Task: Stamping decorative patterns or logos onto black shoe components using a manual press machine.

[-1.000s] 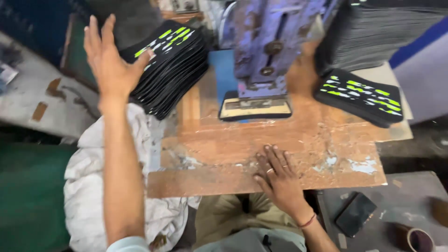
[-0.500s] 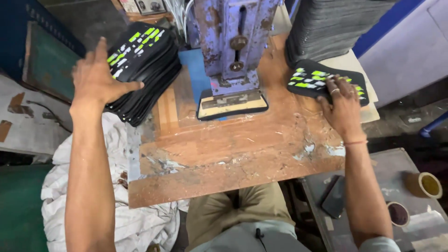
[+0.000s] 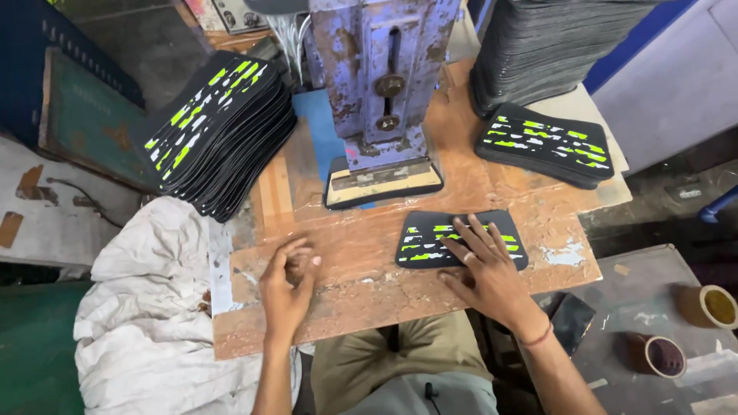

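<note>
Two hands: you are resting both on the wooden surface (image 3: 338,261).
Right hand (image 3: 483,269): pressing flat, grip wide, on the black panel with green and white marks (image 3: 430,240), lying before the purple press (image 3: 382,84).
Left hand (image 3: 286,286): loosely curled, holding nothing.

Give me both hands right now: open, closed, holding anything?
Left hand: loosely curled, empty, resting on the wooden table.
Right hand: open, fingers spread flat on the black patterned piece, pressing rather than gripping it.

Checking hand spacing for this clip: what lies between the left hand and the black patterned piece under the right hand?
In the head view, only bare worn wooden tabletop lies between the left hand and the black patterned piece under the right hand.
</note>
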